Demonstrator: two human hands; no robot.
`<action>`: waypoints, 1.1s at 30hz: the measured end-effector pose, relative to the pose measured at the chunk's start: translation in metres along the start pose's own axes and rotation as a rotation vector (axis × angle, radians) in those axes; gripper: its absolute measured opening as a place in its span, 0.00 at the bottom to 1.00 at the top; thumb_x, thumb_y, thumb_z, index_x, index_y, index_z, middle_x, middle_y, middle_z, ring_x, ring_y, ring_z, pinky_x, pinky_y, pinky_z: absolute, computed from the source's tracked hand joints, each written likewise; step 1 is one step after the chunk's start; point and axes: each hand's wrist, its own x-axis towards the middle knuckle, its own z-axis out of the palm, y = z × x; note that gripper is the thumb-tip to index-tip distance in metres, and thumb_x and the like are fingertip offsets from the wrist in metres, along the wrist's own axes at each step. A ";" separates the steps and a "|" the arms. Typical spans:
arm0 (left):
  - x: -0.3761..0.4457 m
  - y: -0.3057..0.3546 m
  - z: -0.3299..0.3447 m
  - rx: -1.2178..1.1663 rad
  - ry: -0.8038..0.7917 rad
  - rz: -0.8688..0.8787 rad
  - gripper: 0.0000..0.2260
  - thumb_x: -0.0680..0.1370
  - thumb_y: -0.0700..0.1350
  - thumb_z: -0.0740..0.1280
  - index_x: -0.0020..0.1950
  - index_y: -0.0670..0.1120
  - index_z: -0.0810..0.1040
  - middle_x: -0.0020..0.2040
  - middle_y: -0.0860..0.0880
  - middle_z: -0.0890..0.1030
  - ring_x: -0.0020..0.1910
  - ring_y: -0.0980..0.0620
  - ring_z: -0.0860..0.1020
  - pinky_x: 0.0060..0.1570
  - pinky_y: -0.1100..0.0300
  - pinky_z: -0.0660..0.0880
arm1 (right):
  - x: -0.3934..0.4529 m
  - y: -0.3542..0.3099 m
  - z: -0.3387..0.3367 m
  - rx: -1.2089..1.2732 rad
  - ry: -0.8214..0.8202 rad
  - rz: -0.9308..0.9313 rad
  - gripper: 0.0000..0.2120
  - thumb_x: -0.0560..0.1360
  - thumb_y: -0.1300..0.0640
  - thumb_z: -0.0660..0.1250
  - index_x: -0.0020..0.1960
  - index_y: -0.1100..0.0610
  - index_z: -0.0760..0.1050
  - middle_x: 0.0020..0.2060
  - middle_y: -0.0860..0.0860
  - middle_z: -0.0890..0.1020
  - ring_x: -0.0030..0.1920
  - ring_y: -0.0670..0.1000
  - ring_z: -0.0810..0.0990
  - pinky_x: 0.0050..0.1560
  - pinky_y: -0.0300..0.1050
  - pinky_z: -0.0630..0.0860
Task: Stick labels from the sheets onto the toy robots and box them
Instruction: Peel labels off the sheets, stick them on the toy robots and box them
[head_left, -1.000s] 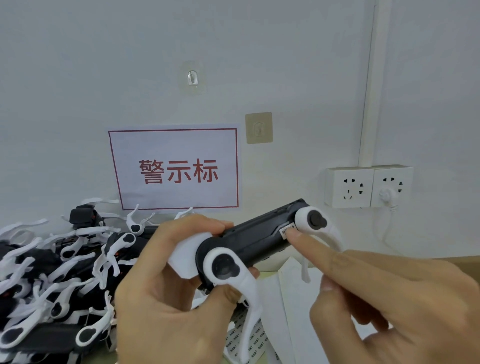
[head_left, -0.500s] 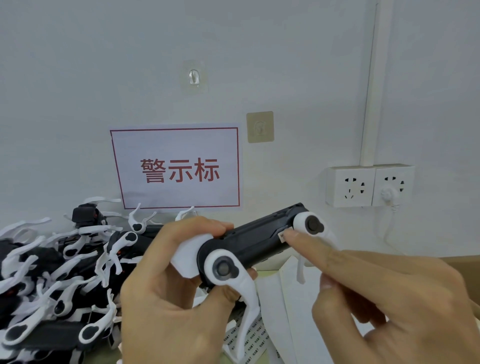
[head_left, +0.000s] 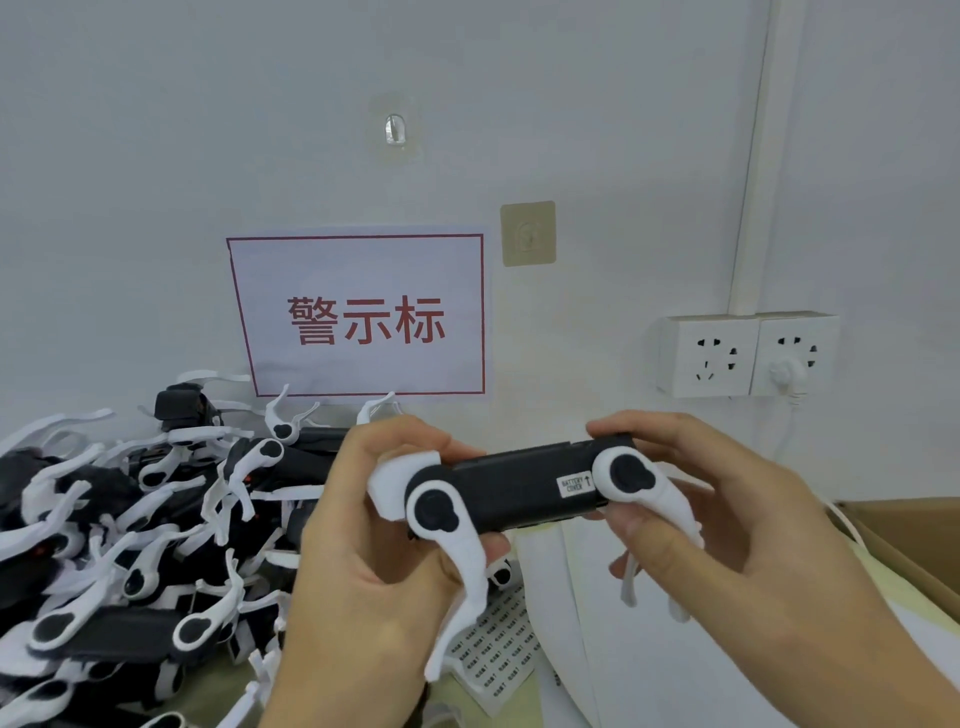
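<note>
A white wall fills most of the view, and a red-bordered sign with three red characters is fixed to it. To its right, a double wall socket is mounted, with a white plug seated in the right-hand outlet.

Below the sign, at the left, a large heap of unboxed toy robots is piled, black bodies tangled with white limbs. At the right edge, the flap of a cardboard box is seen, well apart from the heap. Between them, label sheets are spread on the table, partly hidden by the hands.

One toy robot is held level in front of the wall, above the sheets. Its left end is gripped by the left hand, fingers curled over the top and thumb underneath. Its right end is gripped by the right hand, fingers curled behind and thumb pressed below the white wheel-like joint. A small white label is seen stuck flat on the black body, just beside that joint.

The labelling of this piece is judged done, and boxing is judged to be next. Several risks are foreseen:

- The label could be lifted at an edge if it is rubbed by the right thumb during the transfer.
- The thin white limbs could be snagged on the box flap or bent if the toy is pushed in at an angle.
- The loose sheets could be dragged off by a trailing limb.
</note>
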 end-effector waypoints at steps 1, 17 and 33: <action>0.000 0.000 0.001 -0.028 -0.008 -0.023 0.21 0.62 0.30 0.71 0.45 0.54 0.79 0.44 0.52 0.83 0.44 0.54 0.84 0.38 0.65 0.80 | 0.000 0.004 -0.001 0.018 -0.022 -0.010 0.08 0.72 0.46 0.70 0.51 0.38 0.81 0.48 0.43 0.84 0.42 0.50 0.86 0.32 0.35 0.79; -0.002 0.003 0.008 0.177 -0.006 0.025 0.28 0.60 0.26 0.76 0.46 0.58 0.81 0.49 0.49 0.84 0.49 0.47 0.82 0.45 0.56 0.83 | 0.003 0.048 -0.010 -0.031 -0.010 -0.049 0.22 0.72 0.66 0.75 0.57 0.43 0.77 0.54 0.44 0.84 0.55 0.49 0.83 0.42 0.31 0.77; -0.019 -0.015 0.045 0.235 -0.209 -0.363 0.21 0.68 0.60 0.68 0.61 0.65 0.74 0.54 0.62 0.84 0.54 0.63 0.82 0.51 0.62 0.76 | -0.036 0.048 -0.067 0.104 -0.226 0.476 0.10 0.79 0.53 0.66 0.57 0.55 0.80 0.45 0.62 0.84 0.41 0.60 0.85 0.38 0.46 0.80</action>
